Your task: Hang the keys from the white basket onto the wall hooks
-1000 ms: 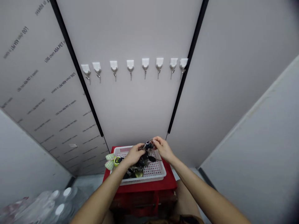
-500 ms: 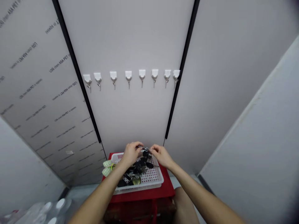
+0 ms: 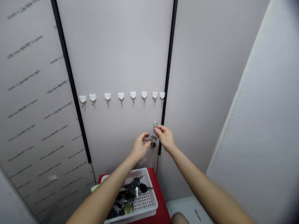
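Just below the hooks, my right hand pinches a small bunch of keys by its metal ring and clip, the clip's loop sticking up above the fingertips. From the left, the thumb and fingertips of my left hand close on the edge of the same key ring. The keys hang blurred between both hands, so their number cannot be made out. Below, a white perforated plastic basket holds several black key fobs, loose keys and a round yellowish tag. My left forearm hides part of the basket.
A row of several white adhesive hooks runs across the pale wall panel between two black strips. The basket stands on a red surface against the wall. More pale walls enclose both sides.
Both hands have risen from the basket towards the hooks, bringing the bunch of keys up with them. My right hand now holds the clip end. The camera view has tilted upward and shifted right.
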Tool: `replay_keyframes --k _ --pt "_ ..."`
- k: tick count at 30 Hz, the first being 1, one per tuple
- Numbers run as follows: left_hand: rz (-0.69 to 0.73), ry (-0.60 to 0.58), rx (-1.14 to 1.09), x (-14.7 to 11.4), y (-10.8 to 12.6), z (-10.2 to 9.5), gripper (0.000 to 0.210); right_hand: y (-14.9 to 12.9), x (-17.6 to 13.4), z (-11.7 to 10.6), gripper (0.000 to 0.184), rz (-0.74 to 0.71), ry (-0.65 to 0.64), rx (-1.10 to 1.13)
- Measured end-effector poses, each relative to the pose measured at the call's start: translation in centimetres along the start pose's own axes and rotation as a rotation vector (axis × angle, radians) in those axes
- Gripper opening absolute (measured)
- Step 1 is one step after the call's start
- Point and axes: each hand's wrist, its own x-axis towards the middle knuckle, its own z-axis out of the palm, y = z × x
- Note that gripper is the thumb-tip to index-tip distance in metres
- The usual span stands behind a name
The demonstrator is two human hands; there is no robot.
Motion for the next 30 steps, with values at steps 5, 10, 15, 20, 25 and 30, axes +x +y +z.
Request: replay_keyframes --k 5,10,15,20,25,30 --pt "0.065 -0.058 0.022 2.1 2.5 1.2 0.034 -4.2 6.9 -0.9 0.008 -0.004 0.226 0.174" --pt "0.057 -0.073 0.101 1.4 2.3 0.7 0.03 -4.4 8.8 -1.3 0.009 0.148 0.228 0.096" --pt "-0.065 -0.086 0.214 -1.4 -1.7 -1.3 0.028 -3.3 8.6 -1.7 0.007 0.105 0.284 0.0" --pt "-0.127 -0.139 0.453 -6.6 -6.1 -3.2 0.025 0.0 3.0 -0.9 0.023 -0.175 0.208 -0.347" --pt "-0.117 -0.268 0.65 -11.5 -8.4 -3.0 0.026 5.7 -8.0 1.1 0.023 -0.099 -0.699 -0.663" --pt "-0.13 -0.3 0.718 -13.2 -9.3 -2.2 0.025 8.7 -12.7 2.5 0.034 -0.08 -0.809 -0.968"
